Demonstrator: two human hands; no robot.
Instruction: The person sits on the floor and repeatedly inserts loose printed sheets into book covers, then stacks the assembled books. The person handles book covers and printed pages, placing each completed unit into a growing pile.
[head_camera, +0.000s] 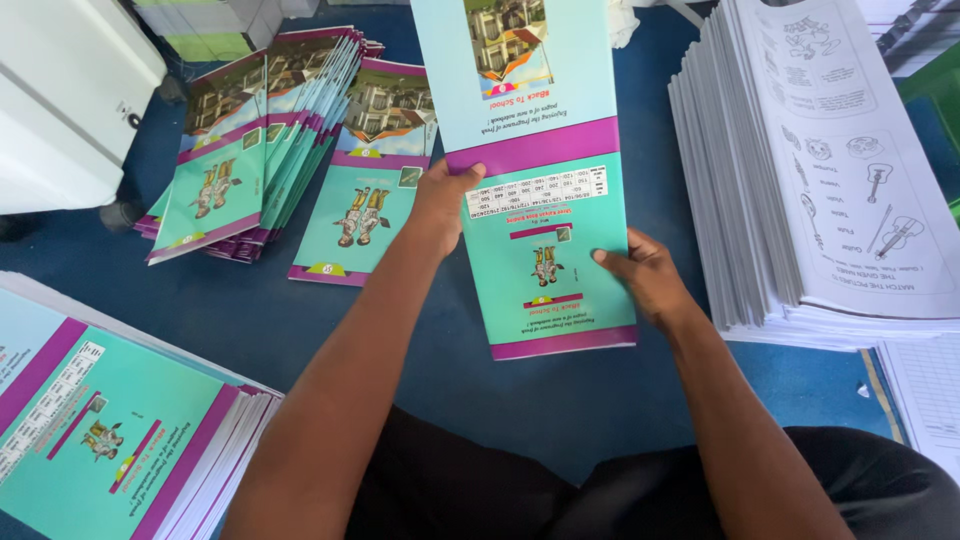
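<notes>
The cover (545, 190) at the centre of the frame is teal and pale blue, crossed by purple bands, with a white table strip. The fanned covers (255, 140) at upper left share those colours. The paper stack (840, 170) at right is white with black line drawings, on a dark blue floor (460, 370).

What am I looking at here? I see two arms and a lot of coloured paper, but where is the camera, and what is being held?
There is no machine here: a person wears a camera on the head, so the one picture looks down at their own arms. Both hands hold one long teal and purple cover sheet: the left hand grips its left edge, the right hand its right edge. Below is a blue floor. On it lie a fanned pile of finished booklets, one single booklet, a stack of covers at the lower left, and a tall stack of black-and-white printed pages on the right.
</notes>
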